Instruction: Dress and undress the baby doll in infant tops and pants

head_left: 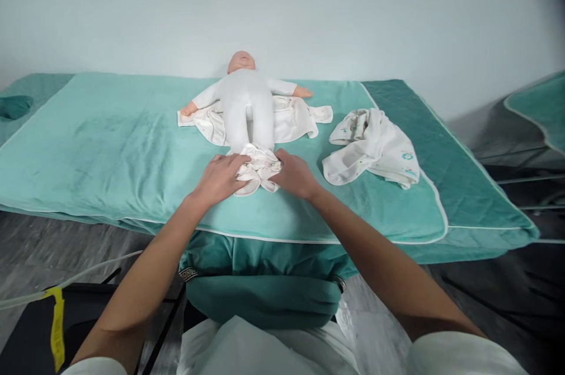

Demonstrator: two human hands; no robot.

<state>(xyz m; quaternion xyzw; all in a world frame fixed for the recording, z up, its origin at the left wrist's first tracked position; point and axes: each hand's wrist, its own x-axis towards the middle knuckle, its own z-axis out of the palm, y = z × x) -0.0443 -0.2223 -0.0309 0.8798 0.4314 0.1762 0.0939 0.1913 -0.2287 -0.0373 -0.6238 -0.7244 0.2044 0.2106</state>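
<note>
A baby doll (246, 103) in a white bodysuit lies on its back on a teal blanket (110, 145), head toward the wall. Under it spreads an open white garment (289, 119). At the doll's feet sits a bunched piece of white baby clothing (258, 168). My left hand (219, 178) grips this bunched cloth from the left, fingers curled into it. My right hand (295, 175) holds the same cloth from the right, fingers closed on its edge. The doll's feet are hidden inside the bunched cloth.
Another crumpled white garment with small prints (375, 148) lies to the right of the doll. The blanket covers a bed against a pale wall (309, 4). A teal cushion (265, 298) sits below the bed edge. A cable with a yellow tag (56, 322) runs at lower left.
</note>
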